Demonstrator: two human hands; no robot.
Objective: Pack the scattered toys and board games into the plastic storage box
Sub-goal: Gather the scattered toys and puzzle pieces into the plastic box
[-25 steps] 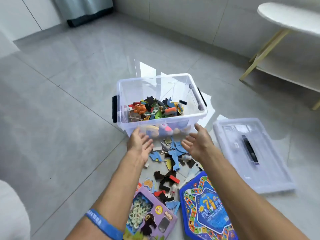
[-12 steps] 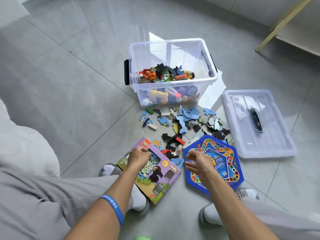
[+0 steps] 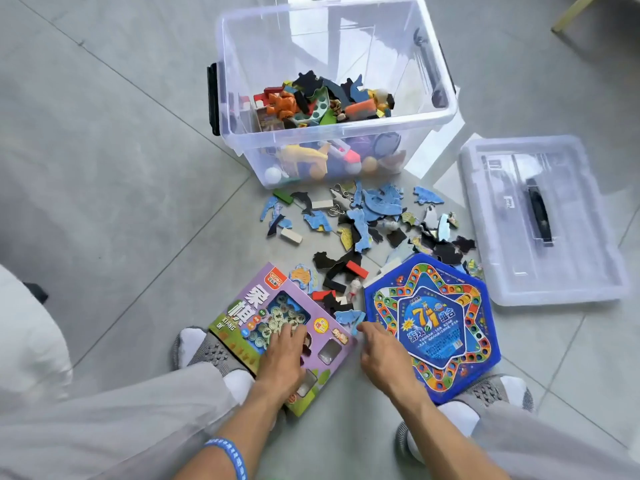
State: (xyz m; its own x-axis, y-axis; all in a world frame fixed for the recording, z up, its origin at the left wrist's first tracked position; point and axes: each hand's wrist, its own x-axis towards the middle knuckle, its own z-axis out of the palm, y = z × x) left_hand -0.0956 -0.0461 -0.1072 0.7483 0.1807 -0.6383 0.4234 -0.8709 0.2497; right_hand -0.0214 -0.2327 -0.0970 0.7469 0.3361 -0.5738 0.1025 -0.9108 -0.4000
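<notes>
The clear plastic storage box (image 3: 332, 128) stands open on the floor, partly filled with toys and puzzle pieces. In front of it lie several scattered puzzle pieces and small blocks (image 3: 374, 213). Nearer to me are a purple chess game box (image 3: 256, 306) and a blue hexagonal board game (image 3: 433, 323). My left hand (image 3: 282, 355) rests on top of the purple box with its fingers laid over it. My right hand (image 3: 381, 355) is between the two games, fingertips at the purple box's right corner beside a blue puzzle piece (image 3: 348, 317). Whether it grips anything is hidden.
The box's clear lid (image 3: 502, 244) with a black handle lies on the floor to the right. My socked feet (image 3: 204, 348) (image 3: 495, 389) flank the two games. A white cushion (image 3: 27, 341) is at the left edge, a table leg (image 3: 571, 12) top right.
Both hands drew back from the storage box's front wall to the games near my feet. The left hand settled on the purple box; the right reached its corner.
</notes>
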